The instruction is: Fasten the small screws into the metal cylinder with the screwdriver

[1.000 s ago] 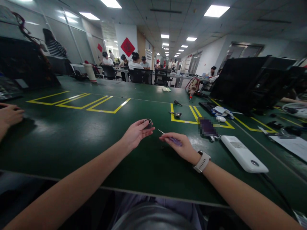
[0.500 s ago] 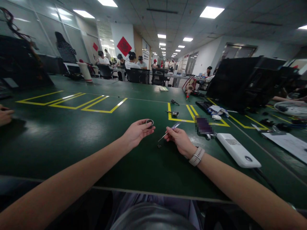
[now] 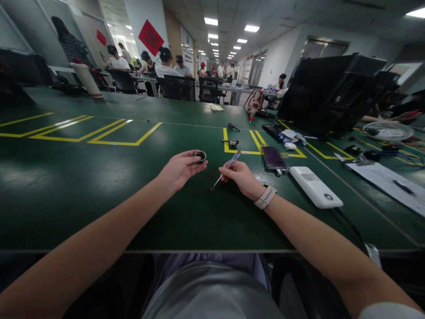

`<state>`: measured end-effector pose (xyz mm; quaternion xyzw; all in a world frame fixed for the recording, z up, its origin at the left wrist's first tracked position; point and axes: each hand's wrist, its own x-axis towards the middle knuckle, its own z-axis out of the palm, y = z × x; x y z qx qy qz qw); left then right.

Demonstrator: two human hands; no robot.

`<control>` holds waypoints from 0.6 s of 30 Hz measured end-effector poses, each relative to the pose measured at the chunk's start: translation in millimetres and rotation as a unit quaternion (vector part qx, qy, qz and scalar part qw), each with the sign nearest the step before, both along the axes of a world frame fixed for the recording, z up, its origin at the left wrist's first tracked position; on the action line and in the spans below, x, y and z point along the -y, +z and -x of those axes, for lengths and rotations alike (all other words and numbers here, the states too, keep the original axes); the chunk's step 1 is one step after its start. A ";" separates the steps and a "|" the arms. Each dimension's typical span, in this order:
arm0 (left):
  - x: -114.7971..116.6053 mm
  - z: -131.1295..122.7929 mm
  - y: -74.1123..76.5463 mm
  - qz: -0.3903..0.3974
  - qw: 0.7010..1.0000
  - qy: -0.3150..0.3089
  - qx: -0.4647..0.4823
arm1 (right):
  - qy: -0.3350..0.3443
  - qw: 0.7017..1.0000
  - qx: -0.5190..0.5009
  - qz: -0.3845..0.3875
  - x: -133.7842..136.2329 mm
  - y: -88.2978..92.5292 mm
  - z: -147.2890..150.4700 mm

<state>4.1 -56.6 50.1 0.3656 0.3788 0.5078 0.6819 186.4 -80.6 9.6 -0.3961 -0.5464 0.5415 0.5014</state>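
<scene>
My left hand pinches a dark metal ring-shaped part between thumb and fingers, its round opening facing me. To its right, my right hand grips a slim screwdriver with a clear purplish handle. The shaft slants down and left, and its tip meets a few tiny dark pieces, probably screws, on the green tabletop. Whether the tip holds a piece or only touches it, I cannot tell. Beyond my hands lie a silver cylindrical part with a thin shaft and a small black part.
Right of my right hand are a blurred-out phone-like object, a white power bank with a cable, and a clipboard with paper. A large black case stands at the back right. Yellow tape marks the table; a cup stands back left.
The view has shifted, tipping downward and turning slightly right. The screwdriver is steeper, and its tip has reached the tiny pieces on the table. The left hand still holds the ring.
</scene>
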 end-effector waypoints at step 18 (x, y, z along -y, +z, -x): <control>-1.4 -0.3 -8.1 -0.029 0.999 -0.002 -0.032 | -0.044 0.886 0.400 -0.232 20.1 14.8 10.3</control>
